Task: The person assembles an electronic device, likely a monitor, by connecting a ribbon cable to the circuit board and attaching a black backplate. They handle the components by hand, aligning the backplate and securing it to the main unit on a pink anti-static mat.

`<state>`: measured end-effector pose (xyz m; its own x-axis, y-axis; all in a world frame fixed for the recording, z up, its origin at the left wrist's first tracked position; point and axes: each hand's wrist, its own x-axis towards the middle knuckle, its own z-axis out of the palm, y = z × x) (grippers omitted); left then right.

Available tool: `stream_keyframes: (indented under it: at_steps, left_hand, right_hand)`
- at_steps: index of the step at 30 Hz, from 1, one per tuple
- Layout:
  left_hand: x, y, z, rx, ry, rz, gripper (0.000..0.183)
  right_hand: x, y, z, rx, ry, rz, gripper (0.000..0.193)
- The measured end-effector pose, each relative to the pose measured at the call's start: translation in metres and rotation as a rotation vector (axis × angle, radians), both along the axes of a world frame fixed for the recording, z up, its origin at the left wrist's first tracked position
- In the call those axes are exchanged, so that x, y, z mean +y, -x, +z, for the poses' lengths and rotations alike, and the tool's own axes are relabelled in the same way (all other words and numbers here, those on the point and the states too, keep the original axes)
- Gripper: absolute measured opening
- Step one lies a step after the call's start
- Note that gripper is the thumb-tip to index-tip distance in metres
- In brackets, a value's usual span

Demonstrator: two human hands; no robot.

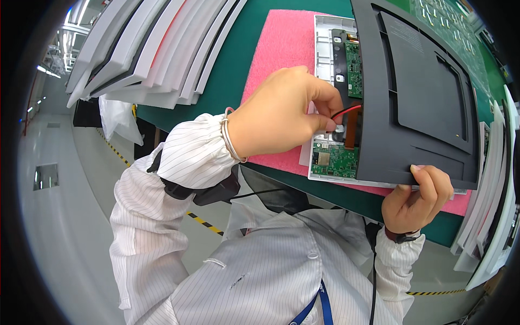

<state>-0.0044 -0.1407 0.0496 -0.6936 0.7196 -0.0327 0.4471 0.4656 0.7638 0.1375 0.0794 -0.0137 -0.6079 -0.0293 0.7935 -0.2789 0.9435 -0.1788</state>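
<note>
My left hand (284,111) reaches in from the left, thumb and fingers pinched round the end of a red and black cable (346,110). Just under its fingertips lies a small white connector (339,129). The cable runs from beneath a dark grey back cover (433,81), which overlaps the right part of an open white device housing (324,59). Green circuit boards (338,161) and an orange-brown flat ribbon cable (351,130) show inside the housing. At the cover's near edge, my right hand (420,199) holds it between thumb and fingers.
Pink foam padding (276,49) lies under the housing on a green table (227,70). White and dark panels (157,49) stand in a row at the far left, with more panels (487,200) at the right. Clear plastic packaging (455,38) is at the far right.
</note>
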Motion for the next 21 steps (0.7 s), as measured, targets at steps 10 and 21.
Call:
stream_keyframes:
  at_steps: [10,21]
  left_hand:
    - [0.001,0.001,-0.007,0.43,0.082,-0.111,0.013]
    - [0.001,0.007,0.011,0.598,0.27,-0.202,0.009]
  right_hand:
    - [-0.001,-0.002,0.002,-0.033,0.003,-0.003,0.019]
    - [-0.002,-0.001,0.002,-0.025,-0.016,-0.004,0.022]
